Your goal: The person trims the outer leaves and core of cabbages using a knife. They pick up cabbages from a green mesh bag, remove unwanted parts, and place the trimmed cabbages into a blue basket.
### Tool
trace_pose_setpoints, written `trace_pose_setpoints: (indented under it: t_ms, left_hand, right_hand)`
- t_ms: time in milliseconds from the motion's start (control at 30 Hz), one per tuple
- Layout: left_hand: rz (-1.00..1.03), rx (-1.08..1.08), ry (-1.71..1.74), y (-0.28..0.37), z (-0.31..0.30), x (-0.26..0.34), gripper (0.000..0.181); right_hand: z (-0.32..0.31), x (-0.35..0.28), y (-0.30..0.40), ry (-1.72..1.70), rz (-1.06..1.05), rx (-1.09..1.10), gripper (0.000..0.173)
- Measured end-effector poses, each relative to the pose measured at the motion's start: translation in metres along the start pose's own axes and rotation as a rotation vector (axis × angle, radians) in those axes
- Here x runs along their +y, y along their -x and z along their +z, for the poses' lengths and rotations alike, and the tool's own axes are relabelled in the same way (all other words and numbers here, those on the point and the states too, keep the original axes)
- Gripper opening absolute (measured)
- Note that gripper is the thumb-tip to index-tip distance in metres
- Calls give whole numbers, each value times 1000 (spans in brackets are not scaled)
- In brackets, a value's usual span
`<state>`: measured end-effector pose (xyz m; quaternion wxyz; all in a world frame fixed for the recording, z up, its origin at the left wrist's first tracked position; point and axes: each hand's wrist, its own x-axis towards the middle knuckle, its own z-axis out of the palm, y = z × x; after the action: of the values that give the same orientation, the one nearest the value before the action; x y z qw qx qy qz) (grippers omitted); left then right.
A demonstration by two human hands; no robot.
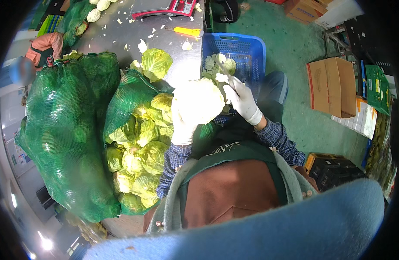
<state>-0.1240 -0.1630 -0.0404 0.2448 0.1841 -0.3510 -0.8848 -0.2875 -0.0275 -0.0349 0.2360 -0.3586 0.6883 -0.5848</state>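
My gloved left hand [182, 130] grips a pale cabbage head [199, 101] from its left side; glare washes out most of its surface. In my gloved right hand [243, 99] is a knife [223, 69], its narrow blade pointing up and left, with a pale scrap of cabbage by it. The right fingers are close against the cabbage's right side; whether they touch it I cannot tell. Below the knife, trimmed cabbage leaves [215, 65] lie in a blue plastic basket [259, 48]. Left of my left hand, an open green mesh sack [121, 100] is full of cabbages [147, 130].
Scraps, a loose cabbage leaf [156, 63], a yellow-handled cutter [186, 31] and a red scale [163, 13] are on the metal table [111, 32]. Another full mesh sack [63, 136] stands left. A co-worker [45, 48] is beyond it. A cardboard box [331, 87] is on the right.
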Motion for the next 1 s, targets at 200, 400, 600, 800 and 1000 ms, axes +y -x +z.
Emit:
trace_pose_setpoints:
  t_ms: [200,400,600,800,1000]
  left_hand:
    - [-82,261,-91,2,17,14,60]
    - [17,202,-311,5,-19,-7,60]
    - [-20,145,-237,17,-24,-4,62]
    - [-78,123,-36,40,-52,16,59]
    - [-33,153,-466,31,-33,22,62]
  right_hand:
    - [4,-3,13,636,-203,-83,48]
    - [20,24,12,836,-302,-16,44]
    - [11,89,16,550,-237,95,26]
    - [-11,192,46,632,411,-56,23]
    - [35,90,20,-981,688,-320,44]
